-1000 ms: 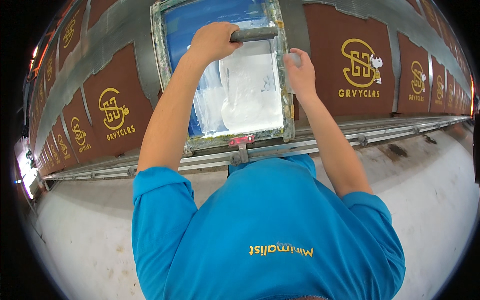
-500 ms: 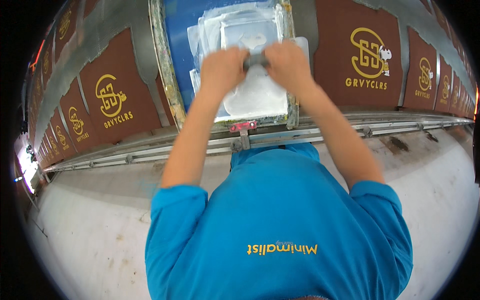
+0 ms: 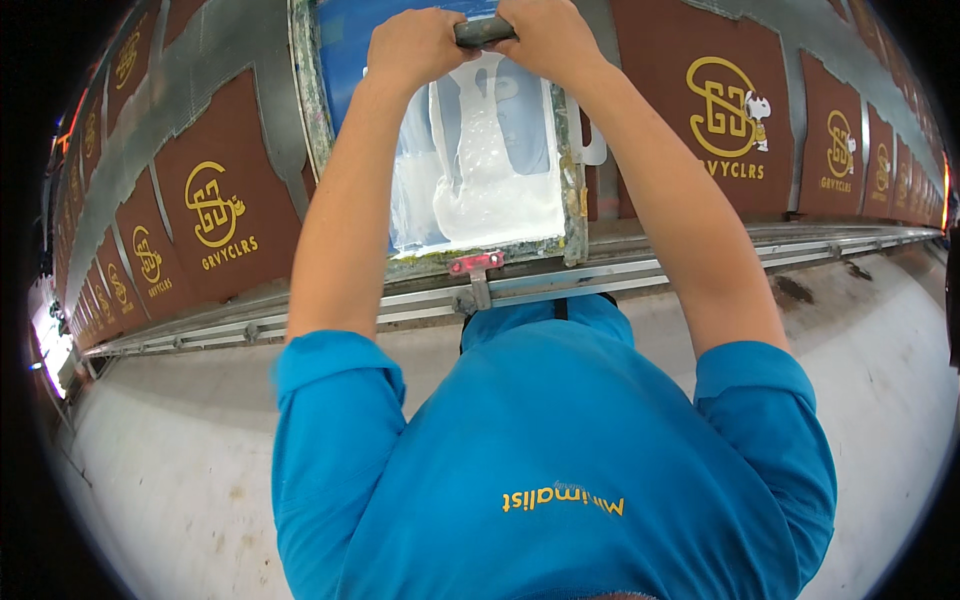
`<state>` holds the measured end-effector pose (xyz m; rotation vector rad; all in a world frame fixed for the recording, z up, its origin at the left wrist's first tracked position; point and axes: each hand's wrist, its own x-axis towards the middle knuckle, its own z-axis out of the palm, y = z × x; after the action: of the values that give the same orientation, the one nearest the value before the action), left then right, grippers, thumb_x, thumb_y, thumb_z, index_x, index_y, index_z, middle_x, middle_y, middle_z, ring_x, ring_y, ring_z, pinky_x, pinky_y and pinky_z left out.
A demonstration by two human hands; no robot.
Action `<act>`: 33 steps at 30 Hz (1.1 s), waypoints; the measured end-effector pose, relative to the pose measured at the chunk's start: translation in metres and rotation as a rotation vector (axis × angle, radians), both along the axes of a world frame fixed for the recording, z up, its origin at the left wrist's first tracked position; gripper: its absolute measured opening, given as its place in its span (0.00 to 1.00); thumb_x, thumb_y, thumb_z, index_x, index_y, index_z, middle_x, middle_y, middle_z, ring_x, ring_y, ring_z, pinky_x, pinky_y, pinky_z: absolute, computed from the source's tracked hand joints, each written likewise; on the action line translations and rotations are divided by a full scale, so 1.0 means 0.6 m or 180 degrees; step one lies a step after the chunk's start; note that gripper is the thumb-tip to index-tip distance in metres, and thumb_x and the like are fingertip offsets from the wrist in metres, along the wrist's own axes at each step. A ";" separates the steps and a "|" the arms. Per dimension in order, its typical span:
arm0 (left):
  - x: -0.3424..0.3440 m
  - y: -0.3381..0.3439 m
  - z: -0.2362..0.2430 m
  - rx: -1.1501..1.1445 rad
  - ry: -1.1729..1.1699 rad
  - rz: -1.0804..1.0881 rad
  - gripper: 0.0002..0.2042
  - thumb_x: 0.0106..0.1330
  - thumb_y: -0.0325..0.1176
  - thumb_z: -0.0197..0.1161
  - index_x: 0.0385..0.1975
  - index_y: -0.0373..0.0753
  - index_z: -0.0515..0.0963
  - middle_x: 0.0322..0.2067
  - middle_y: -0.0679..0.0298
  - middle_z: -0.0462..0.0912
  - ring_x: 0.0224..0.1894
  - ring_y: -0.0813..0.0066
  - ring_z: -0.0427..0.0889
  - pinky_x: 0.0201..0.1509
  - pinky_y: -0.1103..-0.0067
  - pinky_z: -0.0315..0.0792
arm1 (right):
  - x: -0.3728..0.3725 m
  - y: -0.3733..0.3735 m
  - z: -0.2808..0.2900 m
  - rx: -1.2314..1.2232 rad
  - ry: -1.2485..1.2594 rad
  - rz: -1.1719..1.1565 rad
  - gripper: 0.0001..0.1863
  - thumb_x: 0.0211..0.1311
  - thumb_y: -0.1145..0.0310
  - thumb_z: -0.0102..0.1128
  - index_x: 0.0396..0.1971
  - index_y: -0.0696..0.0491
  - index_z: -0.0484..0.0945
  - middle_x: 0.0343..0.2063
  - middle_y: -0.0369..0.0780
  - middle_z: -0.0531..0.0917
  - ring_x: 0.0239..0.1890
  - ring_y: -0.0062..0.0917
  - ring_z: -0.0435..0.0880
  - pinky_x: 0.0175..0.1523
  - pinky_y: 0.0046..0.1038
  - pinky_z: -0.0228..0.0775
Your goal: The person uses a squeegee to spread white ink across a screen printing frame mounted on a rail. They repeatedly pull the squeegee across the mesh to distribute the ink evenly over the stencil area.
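Both hands grip the dark grey handle of a squeegee (image 3: 484, 31) over the far part of a screen printing frame (image 3: 576, 190). My left hand (image 3: 418, 45) closes round the handle's left end, and my right hand (image 3: 553, 38) round its right end. The squeegee's blade is hidden or out of the picture. Wet white ink (image 3: 500, 205) lies across the screen's mesh, thickest toward the near edge, with a streak running up the middle. Blue surface surrounds the ink inside the worn, ink-crusted frame. A red clamp piece (image 3: 476, 263) sits at the frame's near edge.
Brown fabric panels (image 3: 215, 190) with yellow printed designs lie in a row on the long grey table, to both sides of the frame. A metal rail (image 3: 570, 290) runs along the table's near edge, between it and my body. Pale floor (image 3: 180, 450) lies below.
Both hands have moved the squeegee away from me, toward the far end of the frame. More of the white ink and mesh now shows.
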<state>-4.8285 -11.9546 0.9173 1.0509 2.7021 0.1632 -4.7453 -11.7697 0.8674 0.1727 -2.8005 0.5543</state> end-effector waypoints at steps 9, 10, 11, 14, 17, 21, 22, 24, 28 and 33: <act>0.269 -0.122 -0.050 0.0506 -0.0052 -0.0147 0.14 0.56 0.36 0.75 0.43 0.55 0.90 0.36 0.67 0.90 0.38 0.58 0.89 0.43 0.64 0.82 | 0.291 -0.122 -0.023 -0.0290 -0.0325 -0.0186 0.14 0.53 0.62 0.77 0.34 0.49 0.81 0.36 0.41 0.83 0.43 0.40 0.83 0.49 0.42 0.72; 0.294 -0.128 -0.042 0.0510 -0.0230 -0.0102 0.18 0.54 0.32 0.74 0.46 0.50 0.88 0.40 0.68 0.89 0.42 0.59 0.88 0.48 0.65 0.80 | 0.312 -0.128 -0.004 -0.0508 -0.0252 -0.0082 0.14 0.54 0.61 0.77 0.36 0.50 0.82 0.38 0.42 0.84 0.44 0.41 0.83 0.51 0.41 0.72; 0.305 -0.133 -0.034 0.0623 -0.0233 -0.0137 0.20 0.53 0.30 0.74 0.49 0.48 0.87 0.43 0.67 0.89 0.45 0.58 0.88 0.50 0.65 0.80 | 0.328 -0.128 0.013 -0.0736 -0.0163 0.0015 0.16 0.56 0.60 0.77 0.39 0.51 0.83 0.40 0.42 0.84 0.46 0.41 0.83 0.53 0.40 0.72; 0.347 -0.162 -0.038 0.0865 -0.0185 -0.0299 0.28 0.50 0.26 0.74 0.57 0.45 0.84 0.53 0.63 0.87 0.54 0.57 0.86 0.59 0.65 0.78 | 0.325 -0.095 0.028 -0.1315 0.0043 -0.0431 0.19 0.61 0.58 0.75 0.46 0.55 0.84 0.43 0.44 0.85 0.49 0.43 0.83 0.56 0.41 0.73; 0.395 -0.187 -0.046 0.0812 -0.0259 -0.0534 0.35 0.49 0.23 0.73 0.64 0.44 0.80 0.60 0.59 0.84 0.61 0.56 0.83 0.65 0.64 0.76 | 0.279 -0.034 -0.015 -0.1522 0.0508 -0.1729 0.23 0.65 0.57 0.71 0.53 0.56 0.82 0.45 0.46 0.85 0.49 0.45 0.83 0.55 0.44 0.74; 0.334 -0.171 -0.003 0.0249 -0.1315 -0.0687 0.30 0.54 0.24 0.70 0.62 0.45 0.81 0.57 0.56 0.86 0.57 0.54 0.85 0.60 0.63 0.79 | 0.222 -0.009 -0.060 -0.2469 -0.0265 -0.2455 0.26 0.67 0.53 0.67 0.59 0.55 0.80 0.49 0.49 0.87 0.52 0.44 0.86 0.57 0.42 0.76; 0.298 -0.149 0.020 -0.0063 -0.1504 -0.0706 0.29 0.56 0.24 0.70 0.61 0.44 0.82 0.55 0.55 0.87 0.55 0.53 0.86 0.58 0.63 0.80 | 0.211 -0.014 -0.079 -0.2534 -0.0415 -0.2431 0.27 0.68 0.53 0.66 0.59 0.54 0.80 0.50 0.50 0.87 0.53 0.44 0.86 0.58 0.42 0.76; 0.246 -0.127 0.030 -0.0192 -0.1485 -0.0774 0.25 0.58 0.26 0.69 0.59 0.45 0.84 0.49 0.54 0.89 0.51 0.52 0.88 0.55 0.63 0.81 | 0.202 -0.032 -0.065 -0.2547 -0.0662 -0.2555 0.25 0.68 0.52 0.64 0.59 0.52 0.81 0.51 0.50 0.88 0.55 0.45 0.87 0.59 0.41 0.77; 0.151 -0.070 0.051 -0.0029 -0.1135 -0.0575 0.22 0.61 0.26 0.68 0.57 0.47 0.85 0.46 0.54 0.89 0.50 0.52 0.88 0.53 0.63 0.81 | 0.206 -0.042 -0.049 -0.2677 -0.0603 -0.2771 0.21 0.69 0.52 0.64 0.53 0.50 0.84 0.46 0.48 0.90 0.50 0.47 0.89 0.57 0.43 0.78; 0.088 -0.050 0.041 0.0489 -0.0689 -0.0405 0.23 0.61 0.27 0.69 0.58 0.46 0.85 0.55 0.56 0.88 0.55 0.51 0.86 0.58 0.64 0.79 | 0.214 -0.034 -0.035 -0.2697 -0.0379 -0.2643 0.21 0.69 0.52 0.63 0.53 0.50 0.85 0.47 0.49 0.90 0.51 0.46 0.89 0.57 0.43 0.78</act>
<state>-4.7759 -11.9845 0.9418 1.1705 2.4528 0.4409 -4.6167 -11.7901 0.8463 -1.1321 -2.1619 1.4112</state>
